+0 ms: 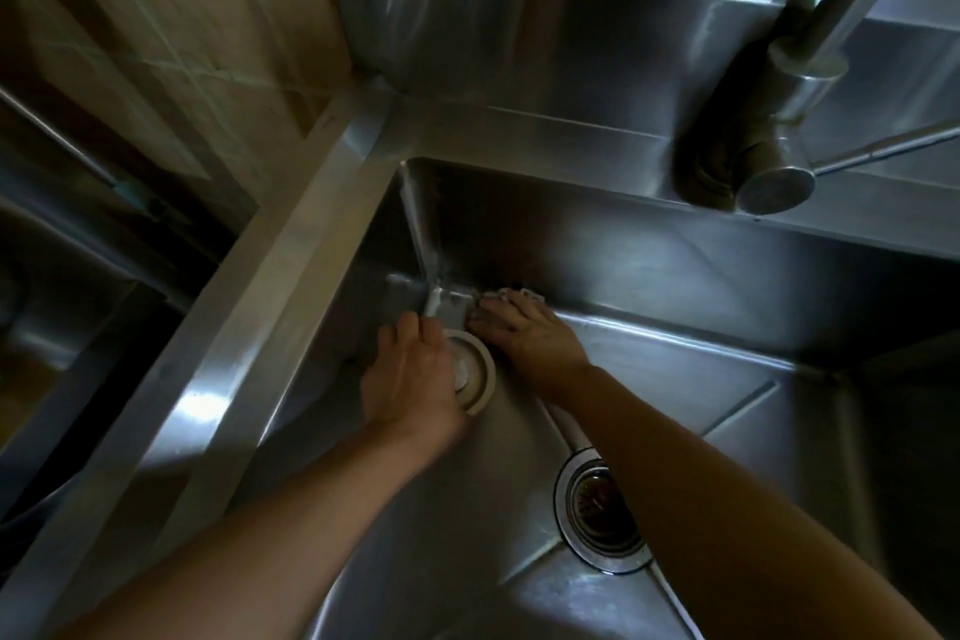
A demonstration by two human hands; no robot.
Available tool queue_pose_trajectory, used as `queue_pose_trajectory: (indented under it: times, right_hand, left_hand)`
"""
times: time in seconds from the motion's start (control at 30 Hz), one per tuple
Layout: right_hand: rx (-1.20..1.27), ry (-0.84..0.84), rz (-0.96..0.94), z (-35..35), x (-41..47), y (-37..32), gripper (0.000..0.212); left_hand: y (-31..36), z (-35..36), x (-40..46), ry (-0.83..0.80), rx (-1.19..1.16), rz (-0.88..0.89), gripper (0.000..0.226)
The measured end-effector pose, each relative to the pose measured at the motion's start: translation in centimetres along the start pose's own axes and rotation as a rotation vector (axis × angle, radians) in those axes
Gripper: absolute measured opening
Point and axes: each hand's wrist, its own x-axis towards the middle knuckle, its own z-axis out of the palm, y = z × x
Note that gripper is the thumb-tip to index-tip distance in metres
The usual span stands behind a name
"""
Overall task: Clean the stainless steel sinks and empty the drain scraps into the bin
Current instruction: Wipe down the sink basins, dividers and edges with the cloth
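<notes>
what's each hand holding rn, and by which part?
Left hand grips a pale round drain stopper by its left rim. Right hand presses a whitish cloth into the sink's far corner, fingers on top of it.

Both hands were down in the far left corner of the stainless sink [675, 379], middle of the frame. The left hand [410, 379] gripped a pale round drain stopper [475, 372], its fingers [410, 325] curled over the rim. The right hand [524, 330] pressed a whitish cloth [519, 295] into the corner seam, just beside the stopper. The open drain [602, 515] sat at lower centre with brownish scraps in it. The tap [779, 120] loomed at upper right, and a second basin [67, 307] showed dimly at the left edge.
</notes>
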Motion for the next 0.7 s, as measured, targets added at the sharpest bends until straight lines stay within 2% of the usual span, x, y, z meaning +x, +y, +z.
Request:
queue_pose_trajectory:
  times: [0.1, 0.2, 0.33, 0.5, 0.6, 0.7]
  right_hand:
    - [-0.018, -0.004, 0.090, -0.6, -3.8, 2.1, 0.043]
    - [-0.005, 0.065, 0.192, -0.4, -8.4, 5.5, 0.044]
    - [0.121, -0.026, 0.356, -0.1, -11.4, 7.1, 0.052]
    - [0.194, 0.135, 0.272, 2.0, -14.0, 3.9, 0.033]
    - [0.198, 0.210, 0.185, 2.1, -17.5, 1.5, 0.041]
    - [0.222, 0.201, 0.161, 1.9, -19.6, 0.4, 0.020]
  left_hand:
    - [1.1, 0.4, -0.2, -0.017, -0.023, 0.049, 0.076]
    - [3.0, 1.0, -0.2, -0.046, -0.015, 0.110, 0.080]
    - [5.9, 2.0, 0.8, -0.079, 0.031, 0.149, 0.088]
    - [9.2, 3.3, 2.5, -0.112, -0.018, 0.121, 0.094]
    - [11.4, 3.9, 3.1, -0.128, -0.095, 0.125, 0.087]
    - [13.9, 5.0, 3.7, -0.144, -0.123, 0.172, 0.084]
